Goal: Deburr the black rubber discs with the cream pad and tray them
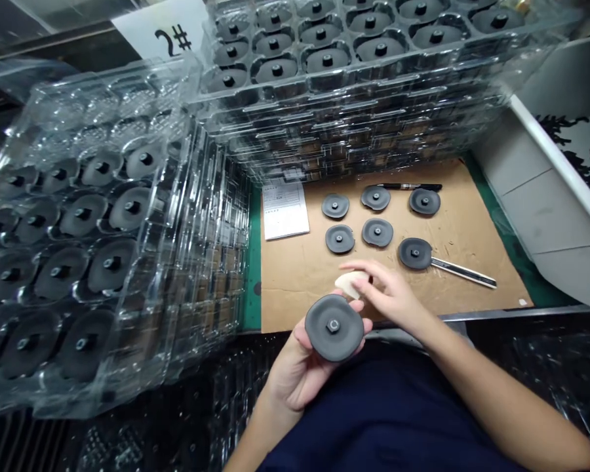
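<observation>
1 dark disc [333, 326] is cupped hub-up over the lap by the left hand [295, 370], fingers [366, 325] curled under its rim so the face is left open to the pale pad [349, 283] pinched by the right hand [398, 298], 6 more discs [377, 232] being laid on cardboard [472, 216].

Grey disc [334, 327], hub up; pale pad [348, 283], perhaps cloth, beside

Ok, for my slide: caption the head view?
Left hand holds a grey disc, right hand a pale piece, six discs on cardboard.
</observation>
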The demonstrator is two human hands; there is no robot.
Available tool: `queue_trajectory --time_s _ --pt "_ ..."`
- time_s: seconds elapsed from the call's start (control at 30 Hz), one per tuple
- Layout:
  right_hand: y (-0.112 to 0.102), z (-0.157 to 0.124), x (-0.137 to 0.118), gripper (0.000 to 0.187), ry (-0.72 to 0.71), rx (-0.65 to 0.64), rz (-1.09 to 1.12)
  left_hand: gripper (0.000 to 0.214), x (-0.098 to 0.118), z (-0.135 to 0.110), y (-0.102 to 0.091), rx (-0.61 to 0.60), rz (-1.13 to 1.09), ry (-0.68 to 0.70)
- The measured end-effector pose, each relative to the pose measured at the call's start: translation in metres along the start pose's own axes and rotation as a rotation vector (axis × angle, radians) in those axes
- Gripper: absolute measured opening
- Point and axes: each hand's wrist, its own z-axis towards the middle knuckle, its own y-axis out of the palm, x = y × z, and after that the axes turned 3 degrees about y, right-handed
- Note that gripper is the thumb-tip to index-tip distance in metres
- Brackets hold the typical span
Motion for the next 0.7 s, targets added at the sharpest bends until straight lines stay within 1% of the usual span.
queue_trajectory --time_s 0.07,0.13,0.17,0.27,0.33,0.37,0.4,0.47,0.53,0.57,0.63,0.7 --pt "0.017 -0.004 0.015 0.027 -0.013 -0.042 -0.082 0.063 -0.001 -0.001 -0.001 -0.008 -0.024 0.021" --pt "0.027 -0.008 0.021 0.028 -0.016 -0.014 -0.119 0.059 -0.001 -0.002 0.000 -0.044 -0.064 0.035" --pt "0.028 -0.010 0.021 0.029 -0.011 0.011 -0.129 0.058 -0.001 -0.001 0.000 -0.068 -0.084 0.035" --pt "0.019 -0.016 0.013 0.029 0.003 0.073 -0.127 0.056 0.001 0.001 0.000 -0.101 -0.100 0.016" --pt "0.010 -0.023 0.008 0.028 0.011 0.064 -0.093 0.057 0.001 0.005 -0.002 -0.073 -0.042 0.031" --pt "0.007 -0.028 0.006 0.027 0.013 0.053 -0.073 0.057 0.000 0.007 -0.003 -0.052 0.021 0.077" --pt "0.005 -0.033 0.006 0.027 0.018 0.043 -0.058 0.056 -0.001 0.009 -0.005 -0.035 0.121 0.156" --pt "0.005 -0.046 0.007 0.027 0.048 0.059 -0.044 0.060 -0.003 0.014 -0.007 -0.015 0.431 0.403" --pt "0.009 -0.058 0.008 0.028 0.096 0.121 -0.040 0.078 -0.006 0.016 -0.008 -0.024 0.798 0.651" --pt "0.010 -0.063 0.009 0.030 0.112 0.158 -0.041 0.088 -0.007 0.016 -0.009 -0.037 0.963 0.736" --pt "0.010 -0.070 0.010 0.036 0.087 0.210 -0.055 0.100 -0.008 0.016 -0.008 -0.068 1.198 0.821" --pt "0.006 -0.072 0.010 0.043 -0.025 0.208 -0.106 0.106 -0.008 0.015 -0.007 -0.087 1.316 0.837"
